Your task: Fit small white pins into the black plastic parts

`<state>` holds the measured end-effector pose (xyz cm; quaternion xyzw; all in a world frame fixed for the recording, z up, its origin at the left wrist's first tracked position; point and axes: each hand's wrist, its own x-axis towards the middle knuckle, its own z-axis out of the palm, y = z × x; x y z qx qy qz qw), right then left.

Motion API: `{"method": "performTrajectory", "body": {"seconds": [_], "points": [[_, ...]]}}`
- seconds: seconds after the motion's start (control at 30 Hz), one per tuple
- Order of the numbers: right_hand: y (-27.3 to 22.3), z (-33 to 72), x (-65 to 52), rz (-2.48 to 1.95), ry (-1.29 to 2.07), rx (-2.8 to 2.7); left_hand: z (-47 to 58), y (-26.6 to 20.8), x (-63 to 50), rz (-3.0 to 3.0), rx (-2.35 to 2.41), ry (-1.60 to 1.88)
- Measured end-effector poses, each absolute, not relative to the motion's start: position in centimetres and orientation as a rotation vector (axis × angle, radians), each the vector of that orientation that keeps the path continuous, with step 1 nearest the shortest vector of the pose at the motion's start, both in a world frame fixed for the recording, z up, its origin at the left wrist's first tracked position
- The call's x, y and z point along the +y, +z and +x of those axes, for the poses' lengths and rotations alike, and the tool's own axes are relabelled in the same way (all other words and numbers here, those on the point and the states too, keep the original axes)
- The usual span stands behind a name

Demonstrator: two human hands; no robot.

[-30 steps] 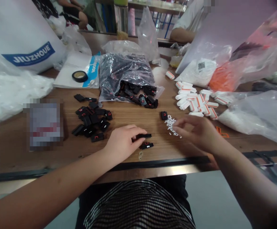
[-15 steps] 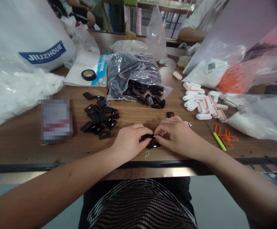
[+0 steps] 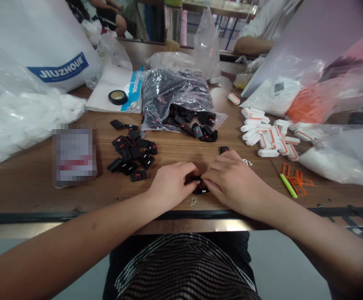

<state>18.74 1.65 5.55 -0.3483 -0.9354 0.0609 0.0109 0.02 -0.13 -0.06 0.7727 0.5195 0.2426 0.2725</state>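
While our left hand [image 3: 173, 181] pinches one black connector [image 3: 197, 178], mostly hidden, we cannot tell what our right hand [image 3: 231, 180] grips; it partly covers a second connector [image 3: 200, 191] nearer us.

A brown wood-grain counter [image 3: 177, 151] carries a clear plastic bag [image 3: 178, 83] of black parts [image 3: 187, 116]. Small black plastic blocks [image 3: 125, 154] lie heaped at left, white orange-striped oblong pieces [image 3: 265, 136] right.

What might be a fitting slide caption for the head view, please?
Left hand holds a black part, right hand at its end, wooden table below.
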Motion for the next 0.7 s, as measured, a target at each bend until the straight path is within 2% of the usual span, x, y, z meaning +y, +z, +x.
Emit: {"method": "performTrajectory", "body": {"seconds": [0.4, 0.6, 0.7], "points": [[4.9, 21.2, 1.6, -1.118, 0.311, -2.711, -0.2, -0.7, -0.1, 2.108, 1.376, 0.703], [4.0, 29.6, 4.5, -1.816, 0.297, -2.350, -0.2, -0.9, -0.1, 2.115, 1.346, 0.721], [3.4, 31.7, 5.0, -1.998, 0.236, -2.307, -0.2, -0.8, -0.1, 2.121, 1.344, 0.714]]}}
